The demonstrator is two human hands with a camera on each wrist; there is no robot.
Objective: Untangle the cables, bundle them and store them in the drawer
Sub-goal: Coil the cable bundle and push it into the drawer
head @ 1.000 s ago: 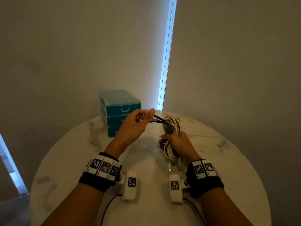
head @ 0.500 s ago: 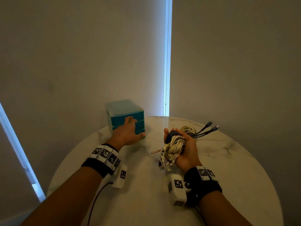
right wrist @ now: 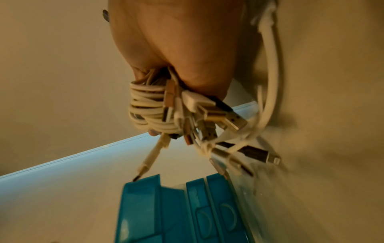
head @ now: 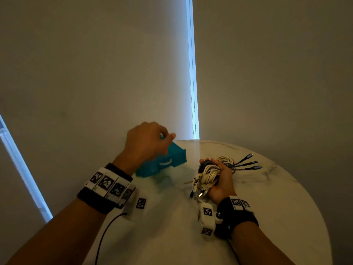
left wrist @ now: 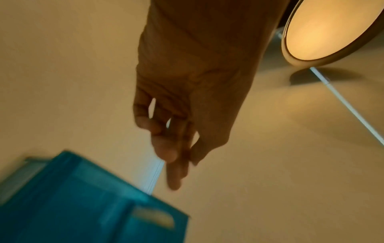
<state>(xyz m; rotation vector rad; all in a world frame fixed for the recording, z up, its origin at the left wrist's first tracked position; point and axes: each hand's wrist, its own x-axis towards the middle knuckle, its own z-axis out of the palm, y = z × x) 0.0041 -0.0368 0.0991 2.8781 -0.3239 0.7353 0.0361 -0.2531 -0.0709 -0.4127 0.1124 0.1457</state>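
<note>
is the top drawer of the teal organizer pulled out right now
Yes, in the right wrist view the top drawer juts out well past the two shut drawer fronts below it on the teal organizer.

The drawer unit (head: 172, 159) by my left hand (head: 147, 142) is teal with a pale handle. The cable bundle (head: 208, 175) in my right hand (head: 221, 180) is cream-white (its loose ends are dark grey, silver-tipped). The worktop (head: 267, 207) is white marble, grey-veined. My wristbands (head: 108, 186) are black, with black-and-white checker tags.
</note>
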